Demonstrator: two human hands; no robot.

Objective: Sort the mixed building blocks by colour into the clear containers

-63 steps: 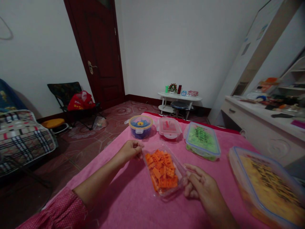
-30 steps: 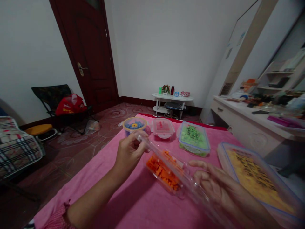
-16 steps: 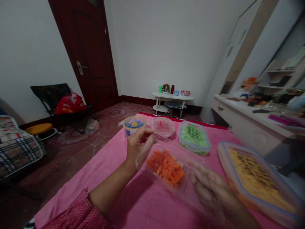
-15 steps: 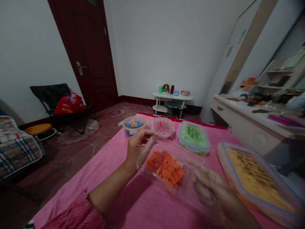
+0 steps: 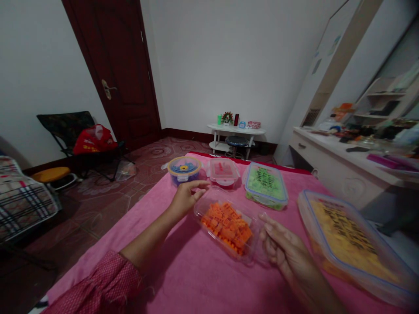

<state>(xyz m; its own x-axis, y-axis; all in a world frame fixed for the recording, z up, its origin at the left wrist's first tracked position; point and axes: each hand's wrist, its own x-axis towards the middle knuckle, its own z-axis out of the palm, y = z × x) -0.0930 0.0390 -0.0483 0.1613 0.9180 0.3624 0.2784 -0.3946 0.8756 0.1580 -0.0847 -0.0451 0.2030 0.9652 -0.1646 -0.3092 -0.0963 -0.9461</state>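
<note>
A clear plastic container (image 5: 209,239) full of orange building bricks (image 5: 225,226) rests on the pink cloth in front of me. My left hand (image 5: 185,198) is at its far left corner, thumb and fingers apart, with nothing visible between them. At the container's right side, my right hand (image 5: 284,248) has its fingers curled around the clear plastic edge. Glare and transparency make the lid's outline hard to follow.
Beyond stand a round yellow-rimmed tub (image 5: 184,170) with blue pieces, a lidded box with red pieces (image 5: 224,171) and a box with green contents (image 5: 266,185). A large box with yellow-orange contents (image 5: 350,244) sits right, beside a white dresser (image 5: 343,174).
My left hand has drawn back slightly left from the container, its fingers no longer over the plastic. My right hand has curled its fingers at the right edge; the clear plastic there has shifted.
</note>
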